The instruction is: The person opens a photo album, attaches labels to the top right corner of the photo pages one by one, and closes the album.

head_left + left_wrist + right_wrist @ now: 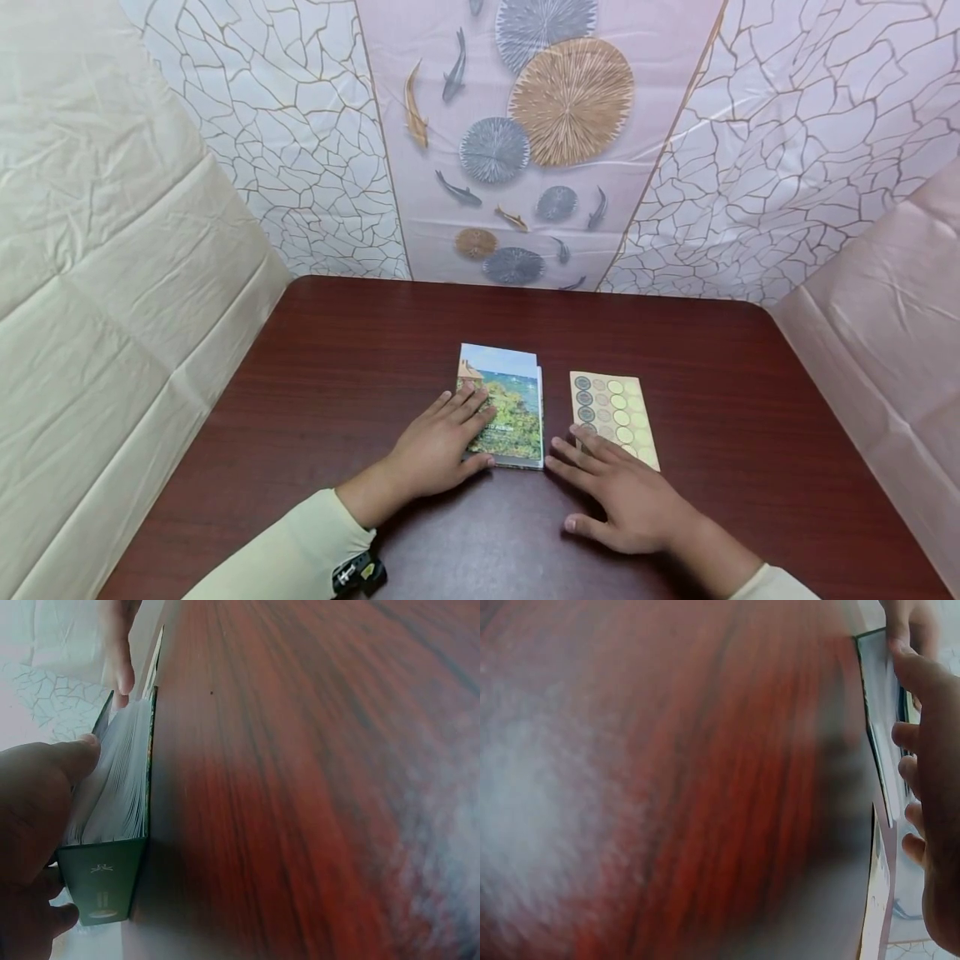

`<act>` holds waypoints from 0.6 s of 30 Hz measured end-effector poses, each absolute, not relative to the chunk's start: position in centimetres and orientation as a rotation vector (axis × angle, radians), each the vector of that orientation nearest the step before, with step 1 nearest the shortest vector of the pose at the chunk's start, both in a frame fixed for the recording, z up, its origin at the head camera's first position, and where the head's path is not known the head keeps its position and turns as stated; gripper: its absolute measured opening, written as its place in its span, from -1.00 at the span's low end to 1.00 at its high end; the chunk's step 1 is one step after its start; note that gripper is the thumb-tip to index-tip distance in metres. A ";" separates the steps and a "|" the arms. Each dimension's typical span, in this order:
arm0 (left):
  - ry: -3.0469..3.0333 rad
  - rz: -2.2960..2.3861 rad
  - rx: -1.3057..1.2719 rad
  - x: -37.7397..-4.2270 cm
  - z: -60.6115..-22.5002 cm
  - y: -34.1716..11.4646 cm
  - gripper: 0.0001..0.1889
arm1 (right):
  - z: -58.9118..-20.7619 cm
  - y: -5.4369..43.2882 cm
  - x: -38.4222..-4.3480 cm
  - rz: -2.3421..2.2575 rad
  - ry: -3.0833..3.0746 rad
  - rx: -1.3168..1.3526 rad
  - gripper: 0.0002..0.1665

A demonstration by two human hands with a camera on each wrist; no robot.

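A thick photo album with a painted seaside garden on its cover lies at the middle of the table. My left hand rests on its left part with the fingers spread over the cover. In the left wrist view the green spine and the many page edges show, and the thumb lies along the cover's edge. My right hand is held with fingers extended, close to the album's lower right corner; whether it touches the album is unclear. Its fingers partly cover a yellowish sheet of round stickers.
The dark red-brown table has rounded far corners. A patterned cloth hangs behind it, and pale cloth walls stand at both sides. A black device is strapped at the left wrist.
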State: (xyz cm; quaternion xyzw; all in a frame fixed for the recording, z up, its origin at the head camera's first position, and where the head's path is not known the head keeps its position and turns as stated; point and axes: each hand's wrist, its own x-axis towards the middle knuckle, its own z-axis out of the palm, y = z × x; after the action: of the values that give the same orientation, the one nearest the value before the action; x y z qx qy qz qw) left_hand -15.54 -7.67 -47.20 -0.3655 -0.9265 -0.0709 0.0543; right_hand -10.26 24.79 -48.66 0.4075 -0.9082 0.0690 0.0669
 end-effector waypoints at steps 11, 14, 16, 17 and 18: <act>-2.835 -0.225 -1.101 -15.4 -47.2 -7.6 -0.26 | -49.6 24.3 -9.9 0.181 -2.695 1.288 -0.16; -2.840 -0.233 -1.101 -15.4 -47.2 -7.5 -0.27 | -49.7 24.3 -9.9 0.181 -2.698 1.292 -0.16; -2.835 -0.239 -1.102 -15.4 -47.3 -7.6 -0.28 | -49.7 24.2 -9.9 0.184 -2.704 1.292 -0.16; -2.829 -0.242 -1.103 -15.4 -47.3 -7.6 -0.29 | -49.7 24.2 -9.8 0.183 -2.707 1.291 -0.16; -2.824 -0.246 -1.103 -15.4 -47.3 -7.6 -0.29 | -49.7 24.2 -9.8 0.184 -2.708 1.290 -0.16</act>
State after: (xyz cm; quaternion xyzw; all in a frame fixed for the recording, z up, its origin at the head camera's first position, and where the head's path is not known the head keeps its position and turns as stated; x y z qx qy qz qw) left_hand -15.43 -7.56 -47.32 -0.3620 -0.9273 -0.0808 0.0498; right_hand -9.82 24.17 -49.70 0.4281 -0.8991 0.0611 0.0681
